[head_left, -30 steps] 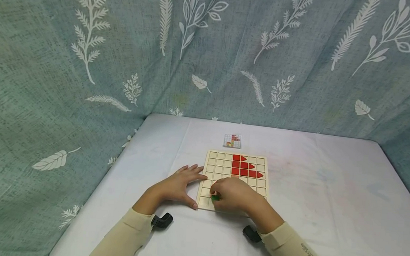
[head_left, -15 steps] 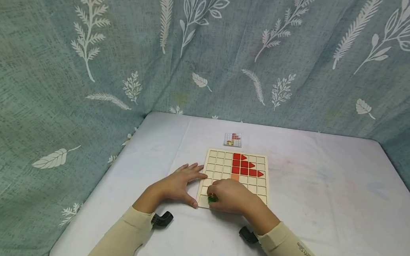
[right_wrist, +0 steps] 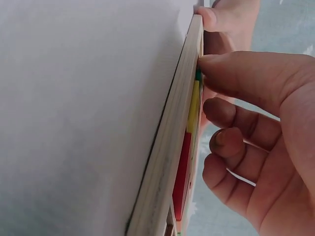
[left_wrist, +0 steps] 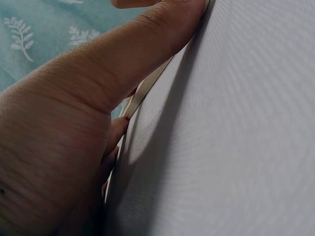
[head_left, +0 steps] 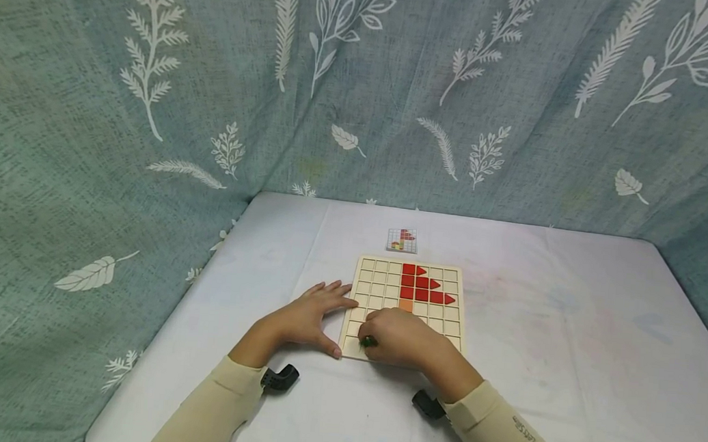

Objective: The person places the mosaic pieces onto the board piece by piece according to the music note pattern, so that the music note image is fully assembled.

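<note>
A pale wooden grid board (head_left: pixel 365 283) lies on the white cloth. Red squares and triangles form stepped rows (head_left: pixel 421 295) in its upper part, with an orange tile (head_left: pixel 406 305) below them. My right hand (head_left: pixel 400 334) bends over the board's lower left, thumb and fingers at a small green tile (head_left: pixel 369 341). In the right wrist view the thumb tip meets the green tile (right_wrist: pixel 198 74) beside a yellow piece (right_wrist: pixel 194 105) and a red piece (right_wrist: pixel 182 172) near the board's edge. My left hand (head_left: pixel 304 319) spreads its fingers and thumb along the board's left side.
Behind the board lies a small pattern card (head_left: pixel 402 241) with a coloured grid picture. Black wrist-camera mounts (head_left: pixel 280 379) stick out at both sleeves. A leaf-print curtain (head_left: pixel 362 98) hangs round the table's back and left.
My right hand has shifted slightly left along the board with the green tile, which now sits lower and looks darker under the fingers. The orange tile came into fuller view. My left hand stays put.
</note>
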### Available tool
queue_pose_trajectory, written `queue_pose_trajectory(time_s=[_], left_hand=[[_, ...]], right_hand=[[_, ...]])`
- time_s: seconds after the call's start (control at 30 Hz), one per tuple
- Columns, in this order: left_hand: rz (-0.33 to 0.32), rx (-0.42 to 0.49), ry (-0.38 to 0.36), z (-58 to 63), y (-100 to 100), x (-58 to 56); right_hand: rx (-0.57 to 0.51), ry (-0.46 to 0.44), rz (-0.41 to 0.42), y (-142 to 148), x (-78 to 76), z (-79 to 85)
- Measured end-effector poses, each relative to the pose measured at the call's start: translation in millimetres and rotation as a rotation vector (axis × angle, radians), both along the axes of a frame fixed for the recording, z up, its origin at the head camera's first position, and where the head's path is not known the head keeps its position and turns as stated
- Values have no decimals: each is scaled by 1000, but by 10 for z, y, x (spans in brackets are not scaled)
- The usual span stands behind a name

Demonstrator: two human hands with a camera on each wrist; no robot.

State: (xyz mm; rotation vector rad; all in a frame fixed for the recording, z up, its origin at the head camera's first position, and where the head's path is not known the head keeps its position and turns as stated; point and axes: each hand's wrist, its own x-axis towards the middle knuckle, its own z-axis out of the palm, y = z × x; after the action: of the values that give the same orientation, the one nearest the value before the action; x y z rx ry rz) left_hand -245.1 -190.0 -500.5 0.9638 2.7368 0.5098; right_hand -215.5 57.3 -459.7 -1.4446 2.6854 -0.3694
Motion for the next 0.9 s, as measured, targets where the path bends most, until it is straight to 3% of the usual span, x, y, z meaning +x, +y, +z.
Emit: queue_pose_trajectory(time_s=[0.43,0.7,0.9], left_hand=[[-31,20,43,73,-12,15],[-41,6,73,2,29,-14],[-2,-33,77,-33,-26,53]], right_hand=[[-19,-28,21,18,-8,60],[2,-32,6,54,-6,40],[-16,-22,65,-8,22,32]])
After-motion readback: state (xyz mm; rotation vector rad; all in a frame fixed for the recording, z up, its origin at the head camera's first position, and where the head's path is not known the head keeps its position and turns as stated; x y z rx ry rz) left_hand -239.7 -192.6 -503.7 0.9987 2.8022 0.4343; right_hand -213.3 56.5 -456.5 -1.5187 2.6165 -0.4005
